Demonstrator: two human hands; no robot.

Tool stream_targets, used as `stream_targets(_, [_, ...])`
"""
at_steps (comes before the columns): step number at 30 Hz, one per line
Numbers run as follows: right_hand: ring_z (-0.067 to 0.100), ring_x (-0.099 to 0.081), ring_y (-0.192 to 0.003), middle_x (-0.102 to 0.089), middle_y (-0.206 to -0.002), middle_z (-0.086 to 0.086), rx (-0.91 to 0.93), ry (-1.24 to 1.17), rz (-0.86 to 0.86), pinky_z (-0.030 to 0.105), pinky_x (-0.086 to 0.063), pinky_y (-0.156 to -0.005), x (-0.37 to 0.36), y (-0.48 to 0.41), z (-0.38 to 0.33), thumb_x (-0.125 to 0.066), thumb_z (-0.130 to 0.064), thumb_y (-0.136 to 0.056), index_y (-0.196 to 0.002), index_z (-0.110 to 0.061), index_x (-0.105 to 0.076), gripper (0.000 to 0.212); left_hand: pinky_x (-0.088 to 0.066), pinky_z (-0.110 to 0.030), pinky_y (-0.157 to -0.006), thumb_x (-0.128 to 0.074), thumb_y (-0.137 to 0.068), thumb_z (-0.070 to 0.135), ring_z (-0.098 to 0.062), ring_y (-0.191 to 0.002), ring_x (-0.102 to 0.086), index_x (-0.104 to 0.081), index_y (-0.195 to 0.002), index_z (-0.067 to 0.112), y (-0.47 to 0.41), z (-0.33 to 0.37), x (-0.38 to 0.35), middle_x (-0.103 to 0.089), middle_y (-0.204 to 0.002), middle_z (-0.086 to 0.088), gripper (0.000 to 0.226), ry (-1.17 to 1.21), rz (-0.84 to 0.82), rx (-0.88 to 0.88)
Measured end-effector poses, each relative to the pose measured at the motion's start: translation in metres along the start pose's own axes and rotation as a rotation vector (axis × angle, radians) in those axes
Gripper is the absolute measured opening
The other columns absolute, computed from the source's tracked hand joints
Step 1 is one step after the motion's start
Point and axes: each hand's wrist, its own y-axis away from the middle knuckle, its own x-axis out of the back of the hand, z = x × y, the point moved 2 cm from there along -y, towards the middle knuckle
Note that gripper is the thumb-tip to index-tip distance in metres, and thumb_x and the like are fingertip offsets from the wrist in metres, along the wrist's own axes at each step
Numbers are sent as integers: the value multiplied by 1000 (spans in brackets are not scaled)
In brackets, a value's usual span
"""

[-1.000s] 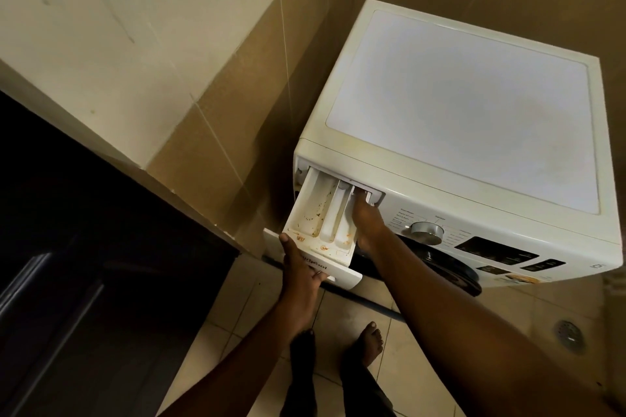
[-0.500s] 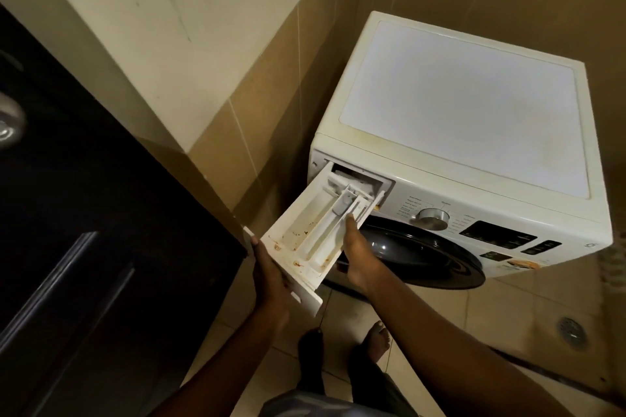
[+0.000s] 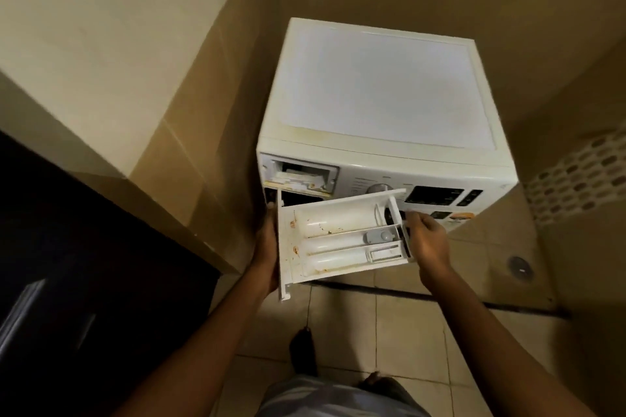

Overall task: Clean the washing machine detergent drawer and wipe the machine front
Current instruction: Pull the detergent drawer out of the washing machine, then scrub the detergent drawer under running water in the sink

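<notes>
The detergent drawer (image 3: 338, 240) sat clear of the washing machine (image 3: 382, 91), just on the near side of its open slot (image 3: 298, 176), with its long axis running left to right. The left hand (image 3: 266, 247) clasped its left end, and the right hand (image 3: 428, 240) apparently pinched the right end.

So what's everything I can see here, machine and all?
washing machine: one, white, in the tiled corner
detergent drawer: one, white with orange-brown stains, out of the machine, held before it
drawer slot: one, open, top left of machine front
dial: one, silver, partly behind the drawer
display panel: one, dark, right of the dial
floor drain: one, grey, floor tiles at right
door: one, dark, at left
left hand: one, bare, holds the drawer's front-panel end
right hand: one, bare, holds its other end
</notes>
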Motion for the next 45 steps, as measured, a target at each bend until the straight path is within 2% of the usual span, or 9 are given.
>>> stream_targets(6, [20,-63,-84,-67,-85,-2,54,198,-47,39,-49,-75,71,4,12,-46,-45,-99,-94,-24,-67,30,-51,-59,-97,-54,-81,75,-40,-107,-67,-70,-120,12,-19,-7,-71,-68,-121,-21,76,-151,-30,-22])
stream_targets(13, [24,-62,-79,-65,-75,-1,-81,80,236,41,-50,-75,173,14,71,-51,-49,-94,-75,-28,-64,31,-57,-38,-68,-40,-97,62,-31,-88,-72,-72,-107,12,-11,-48,-184,-74,-100,-15,60,-341,-244,28])
stream_targets(16, [23,-59,-73,-62,-69,-3,-130,31,343,39,-48,-69,225,21,100,-50,-51,-93,-66,-27,-59,37,-57,-36,-69,-37,-100,56,-30,-84,-73,-75,-96,11,5,-75,-240,-76,-92,-15,59,-420,-334,64])
stream_targets(20, [21,-63,-82,-67,-81,-2,-174,-24,428,37,-48,-74,292,32,126,-50,-47,-96,-86,-17,-67,37,-55,-46,-88,-40,-96,63,-36,-98,-71,-75,-107,12,17,-114,-309,-72,-111,-21,63,-497,-397,103])
stream_targets(24, [24,-63,-87,-69,-88,1,-205,-62,558,34,-44,-71,365,39,161,-49,-48,-95,-83,-21,-64,33,-55,-34,-62,-34,-100,60,-25,-71,-74,-79,-79,18,47,-161,-388,-76,-85,-11,65,-542,-520,145])
stream_targets(28, [24,-61,-76,-65,-72,-1,-246,-132,609,35,-43,-66,414,52,171,-50,-49,-93,-68,-22,-58,38,-57,-30,-57,-31,-100,62,-25,-72,-75,-77,-88,15,65,-189,-445,-77,-86,-10,67,-581,-612,190])
stream_targets(37, [28,-58,-62,-59,-56,3,-400,-292,972,39,-49,-67,552,68,228,-49,-52,-88,-62,-24,-54,38,-57,-43,-79,-41,-96,66,-35,-91,-72,-75,-103,12,88,-309,-625,-74,-99,-16,64,-833,-911,258])
stream_targets(42, [27,-60,-68,-61,-63,1,-502,-350,1126,44,-53,-72,612,75,262,-48,-46,-91,-67,-19,-56,37,-46,-62,-102,-53,-85,74,-46,-113,-63,-70,-120,10,98,-384,-716,-62,-127,-29,75,-986,-1093,288])
stream_targets(45, [28,-63,-73,-65,-70,2,-558,-390,1224,47,-54,-75,638,79,278,-47,-45,-93,-73,-17,-58,36,-46,-63,-101,-49,-82,76,-44,-109,-66,-74,-113,17,107,-427,-762,-68,-120,-24,71,-1104,-1200,267])
